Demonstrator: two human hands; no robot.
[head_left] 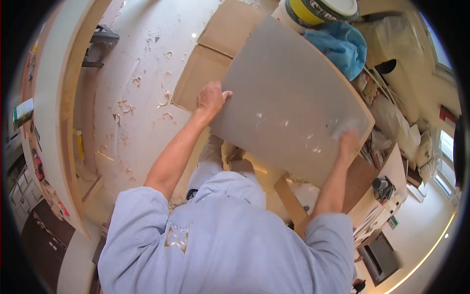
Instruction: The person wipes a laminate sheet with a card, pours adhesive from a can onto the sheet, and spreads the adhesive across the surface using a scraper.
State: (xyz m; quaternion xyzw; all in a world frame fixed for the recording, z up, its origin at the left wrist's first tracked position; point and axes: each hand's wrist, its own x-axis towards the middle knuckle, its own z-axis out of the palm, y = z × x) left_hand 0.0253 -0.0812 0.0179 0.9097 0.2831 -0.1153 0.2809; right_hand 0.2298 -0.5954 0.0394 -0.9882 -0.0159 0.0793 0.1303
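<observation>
A large grey board [289, 93] with pale edges and several white smudges lies tilted in front of my body. My left hand [211, 98] grips its left edge, thumb over the top face and fingers curled at the side. Near the board's right edge, my right hand [348, 141] is pressed down on the surface and smeared by motion. A pale, blurred patch [341, 127] shows at its fingertips; it looks like something thin held there, but its kind cannot be made out.
Flattened cardboard [210, 63] lies under the board's left side. Curled wood shavings [125, 105] litter the floor. A bucket with a yellow band [306, 12] and a blue cloth or bag [342, 46] are at the far right. A long pale panel [49, 108] stands on the left.
</observation>
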